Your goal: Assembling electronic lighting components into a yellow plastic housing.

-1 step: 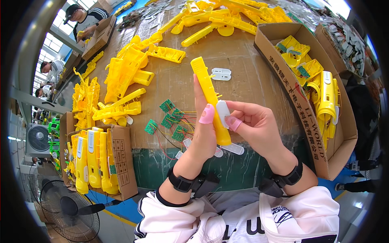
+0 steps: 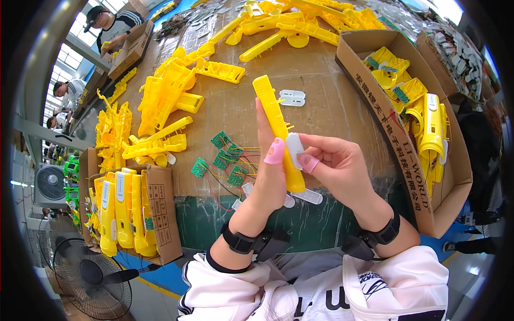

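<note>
A long yellow plastic housing part [image 2: 271,107] is gripped in my left hand [image 2: 269,181], tilted with its far end to the left. Small pegs stick out along its right edge. My right hand [image 2: 345,167] pinches a small pale oval plastic plate [image 2: 294,145] between thumb and forefinger, at the right side of the housing part. Whether the plate is seated in it I cannot tell. Both thumbs wear pink finger covers. Green circuit boards [image 2: 237,175] with thin wires lie left of my left hand. Beyond my right hand rest white oval plates [image 2: 292,98].
An open cardboard box [image 2: 377,115] with yellow assemblies stands at the right, another box [image 2: 163,214] at the left. Yellow housing parts [image 2: 166,96] are heaped at the left and far side. A black fan [image 2: 92,272] stands lower left. Co-workers [image 2: 115,27] sit at the far left.
</note>
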### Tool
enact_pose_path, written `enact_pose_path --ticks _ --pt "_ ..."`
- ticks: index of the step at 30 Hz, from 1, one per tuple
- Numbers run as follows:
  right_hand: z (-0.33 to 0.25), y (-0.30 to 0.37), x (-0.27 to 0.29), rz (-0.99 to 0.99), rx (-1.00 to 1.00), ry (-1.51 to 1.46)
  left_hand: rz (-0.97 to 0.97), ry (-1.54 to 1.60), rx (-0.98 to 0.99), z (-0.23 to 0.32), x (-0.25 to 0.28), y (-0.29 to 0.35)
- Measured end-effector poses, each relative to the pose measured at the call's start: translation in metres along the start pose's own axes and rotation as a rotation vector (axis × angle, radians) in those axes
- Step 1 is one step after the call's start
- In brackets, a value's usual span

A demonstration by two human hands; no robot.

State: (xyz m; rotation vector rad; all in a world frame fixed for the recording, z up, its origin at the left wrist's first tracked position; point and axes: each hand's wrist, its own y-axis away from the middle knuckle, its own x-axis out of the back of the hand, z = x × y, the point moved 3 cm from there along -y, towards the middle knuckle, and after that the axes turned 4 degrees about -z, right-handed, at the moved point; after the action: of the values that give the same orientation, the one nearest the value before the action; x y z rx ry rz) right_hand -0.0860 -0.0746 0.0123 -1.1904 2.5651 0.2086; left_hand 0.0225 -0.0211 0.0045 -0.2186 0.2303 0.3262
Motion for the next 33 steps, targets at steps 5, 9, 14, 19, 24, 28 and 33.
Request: enact_pose_path --ticks 5,9,14,19,24,28,33 --pt "-0.002 0.001 0.002 0.009 0.13 0.186 -0.067 -0.002 0.068 -0.001 -0.004 0.002" --pt "-0.008 0.002 0.001 0.015 0.222 0.452 -0.05 -0.025 0.124 -0.006 -0.006 0.002" --pt "-0.009 -0.002 -0.008 -0.052 0.273 0.5 0.03 -0.067 -0.042 -0.001 0.004 -0.005" --pt "-0.01 -0.021 -0.017 0.078 0.287 0.094 0.177 0.618 -0.185 0.031 0.052 -0.005" --pt "0.015 -0.083 -0.053 -0.213 0.257 0.712 0.155 1.038 -0.477 0.059 0.084 0.003" --pt "0.034 -0.108 -0.071 -0.254 0.43 0.953 0.193 1.106 -0.463 0.062 0.086 0.004" --pt "0.035 -0.101 -0.099 -0.306 0.502 0.939 0.156 1.101 -0.59 0.079 0.099 0.017"
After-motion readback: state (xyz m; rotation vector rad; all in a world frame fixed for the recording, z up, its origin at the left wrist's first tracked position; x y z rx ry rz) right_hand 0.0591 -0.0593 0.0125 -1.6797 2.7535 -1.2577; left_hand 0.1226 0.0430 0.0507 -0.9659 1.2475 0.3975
